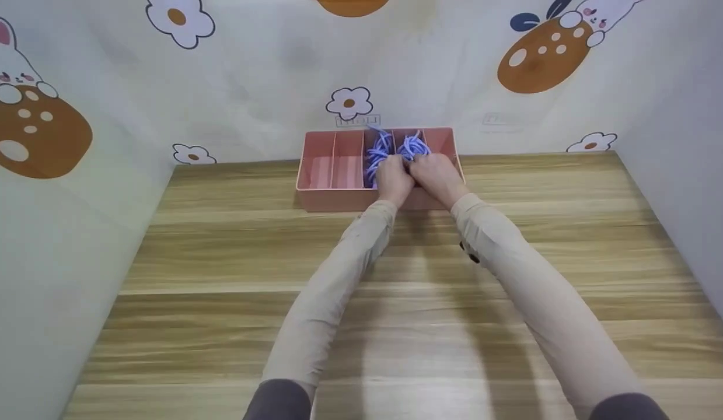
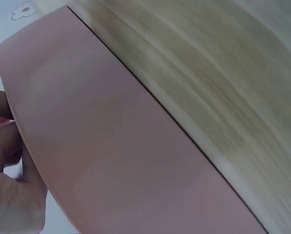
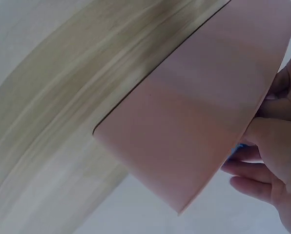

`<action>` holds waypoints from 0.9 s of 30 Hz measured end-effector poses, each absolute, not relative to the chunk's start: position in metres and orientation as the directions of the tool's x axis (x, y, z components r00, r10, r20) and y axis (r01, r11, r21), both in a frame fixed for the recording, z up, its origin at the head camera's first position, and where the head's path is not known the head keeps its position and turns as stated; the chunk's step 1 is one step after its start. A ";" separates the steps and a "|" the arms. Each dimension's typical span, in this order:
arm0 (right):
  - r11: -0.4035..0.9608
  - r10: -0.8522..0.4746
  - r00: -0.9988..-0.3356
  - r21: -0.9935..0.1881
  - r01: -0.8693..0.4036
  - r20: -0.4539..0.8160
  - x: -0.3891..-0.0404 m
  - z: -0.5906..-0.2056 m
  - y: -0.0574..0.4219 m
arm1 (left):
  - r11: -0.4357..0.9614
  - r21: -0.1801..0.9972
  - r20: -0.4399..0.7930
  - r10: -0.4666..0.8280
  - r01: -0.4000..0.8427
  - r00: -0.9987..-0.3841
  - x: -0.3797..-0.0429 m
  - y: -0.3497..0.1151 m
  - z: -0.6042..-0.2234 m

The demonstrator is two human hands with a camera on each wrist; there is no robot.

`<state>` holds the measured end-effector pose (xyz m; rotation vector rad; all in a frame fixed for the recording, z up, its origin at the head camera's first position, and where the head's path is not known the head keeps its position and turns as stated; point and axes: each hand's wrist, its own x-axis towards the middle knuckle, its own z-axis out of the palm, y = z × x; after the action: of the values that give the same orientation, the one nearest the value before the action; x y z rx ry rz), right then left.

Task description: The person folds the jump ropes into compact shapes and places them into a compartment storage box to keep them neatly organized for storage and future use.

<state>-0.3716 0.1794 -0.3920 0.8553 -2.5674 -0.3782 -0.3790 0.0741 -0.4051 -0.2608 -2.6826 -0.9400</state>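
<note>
A pink divided box stands at the back of the table. Bundles of blue cord fill two neighbouring compartments, one left of a divider and one right of it. My left hand and right hand meet over the front rim, fingers curled and pointing inward. In the right wrist view a bit of blue cord shows between my right thumb and fingers. From the left wrist, my left fingers bend over the rim beside a pink edge; I cannot tell what they hold. The box's front wall hides the fingertips' lower side.
Two left compartments of the box and the far right one show bare pink floors. Behind the box rises a wall covering printed with flowers and rabbits. Wooden tabletop stretches out on both sides and in front.
</note>
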 end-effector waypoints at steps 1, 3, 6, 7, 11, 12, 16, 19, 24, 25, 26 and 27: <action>0.774 -0.620 -0.730 0.379 -0.507 0.288 -0.372 -0.392 0.179 | 0.762 0.594 0.327 0.066 0.259 -0.943 -0.378 0.073 -0.405; 0.772 -0.621 -0.728 0.387 -0.504 0.290 -0.372 -0.393 0.179 | 0.730 0.633 0.325 0.048 0.255 -0.944 -0.378 0.071 -0.404; 0.763 -0.637 -0.710 0.381 -0.523 0.302 -0.371 -0.396 0.179 | 0.667 0.709 0.294 0.017 0.230 -0.956 -0.377 0.066 -0.402; 0.761 -0.642 -0.703 0.371 -0.533 0.307 -0.371 -0.398 0.179 | 0.645 0.733 0.279 0.005 0.216 -0.960 -0.377 0.064 -0.401; 0.767 -0.640 -0.695 0.319 -0.556 0.328 -0.369 -0.401 0.177 | 0.578 0.796 0.229 -0.013 0.180 -0.973 -0.377 0.061 -0.400; 0.772 -0.636 -0.698 0.301 -0.560 0.330 -0.369 -0.402 0.176 | 0.577 0.797 0.227 -0.011 0.180 -0.974 -0.377 0.060 -0.400; 0.795 -0.606 -0.732 0.217 -0.567 0.312 -0.368 -0.402 0.175 | 0.612 0.759 0.262 0.023 0.221 -0.965 -0.375 0.060 -0.401; 0.805 -0.592 -0.754 0.176 -0.566 0.284 -0.368 -0.401 0.174 | 0.641 0.724 0.294 0.048 0.255 -0.954 -0.373 0.059 -0.403; 0.815 -0.579 -0.769 0.155 -0.559 0.273 -0.366 -0.403 0.171 | 0.640 0.721 0.304 0.052 0.266 -0.951 -0.370 0.057 -0.405; 0.815 -0.578 -0.771 0.152 -0.559 0.266 -0.366 -0.403 0.171 | 0.643 0.717 0.311 0.050 0.268 -0.949 -0.370 0.057 -0.405; 0.816 -0.578 -0.773 0.149 -0.559 0.263 -0.366 -0.403 0.171 | 0.650 0.708 0.324 0.051 0.278 -0.945 -0.369 0.056 -0.405; 0.817 -0.576 -0.774 0.149 -0.557 0.264 -0.366 -0.403 0.172 | 0.657 0.695 0.343 0.054 0.292 -0.938 -0.369 0.055 -0.405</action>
<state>-0.3658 0.1719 -0.4034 0.8642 -2.7036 -0.0891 -0.3691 0.0548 -0.4050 -0.2769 -2.5838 -1.1581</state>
